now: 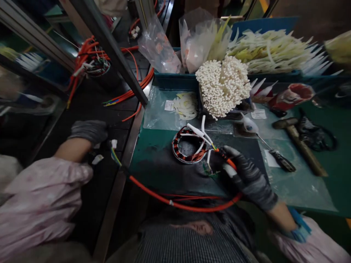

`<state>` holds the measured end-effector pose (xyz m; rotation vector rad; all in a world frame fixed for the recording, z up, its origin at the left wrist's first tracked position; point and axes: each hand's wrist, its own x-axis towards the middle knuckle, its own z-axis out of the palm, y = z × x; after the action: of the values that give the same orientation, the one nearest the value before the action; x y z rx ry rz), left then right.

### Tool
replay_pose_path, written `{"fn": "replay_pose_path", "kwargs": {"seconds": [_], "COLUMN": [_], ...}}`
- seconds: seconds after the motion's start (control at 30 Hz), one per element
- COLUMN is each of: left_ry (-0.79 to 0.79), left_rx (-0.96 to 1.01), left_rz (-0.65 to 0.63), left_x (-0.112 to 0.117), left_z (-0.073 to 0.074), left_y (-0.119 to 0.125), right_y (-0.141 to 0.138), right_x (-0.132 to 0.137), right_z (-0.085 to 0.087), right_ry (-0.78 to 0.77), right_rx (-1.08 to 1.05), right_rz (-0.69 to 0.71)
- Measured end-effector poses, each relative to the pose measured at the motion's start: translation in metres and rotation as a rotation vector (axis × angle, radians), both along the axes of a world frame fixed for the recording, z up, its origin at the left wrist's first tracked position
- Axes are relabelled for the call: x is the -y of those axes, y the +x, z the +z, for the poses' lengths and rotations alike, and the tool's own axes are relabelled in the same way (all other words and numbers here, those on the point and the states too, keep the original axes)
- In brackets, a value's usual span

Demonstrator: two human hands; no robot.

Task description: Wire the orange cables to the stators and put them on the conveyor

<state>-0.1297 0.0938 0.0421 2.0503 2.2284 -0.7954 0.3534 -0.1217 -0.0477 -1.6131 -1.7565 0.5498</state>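
My right hand [248, 175], in a grey glove, is closed around an orange cable [175, 204] where its coloured wires meet the white leads of a round wound motor stator [189, 146] lying on the green mat [159, 164]. The cable loops down past my lap and runs left to a white connector [114, 143]. My left hand [89, 131], also gloved, reaches out over the dark surface on the left, its fingers curled beside that connector; what it grips is hidden.
Behind the stator stand a bundle of white-tipped sticks [222, 84], plastic bags [197, 40] and a blue tray [175, 78] of pale cable ties [274, 51]. A hammer [298, 144] and a screwdriver-like tool [268, 149] lie at right. Orange wire bundles [90, 58] and a metal frame post [115, 54] are at left.
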Motion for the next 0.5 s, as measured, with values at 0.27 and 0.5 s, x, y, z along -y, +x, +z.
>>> {"fn": "replay_pose_path", "kwargs": {"seconds": [0.27,0.5], "left_ry": [-0.16,-0.02], "left_rx": [0.528,0.539], "left_rz": [-1.109,-1.248], "left_x": [0.04,0.089], "left_z": [-0.003,-0.038], "left_y": [0.152,0.155], "right_y": [-0.074,-0.066], "right_x": [-0.03,-0.071], "right_z": [0.046,0.036], "right_ry": [0.352,0.314], "right_rx": [0.331,0.514], "right_rz": [0.356,0.662]}}
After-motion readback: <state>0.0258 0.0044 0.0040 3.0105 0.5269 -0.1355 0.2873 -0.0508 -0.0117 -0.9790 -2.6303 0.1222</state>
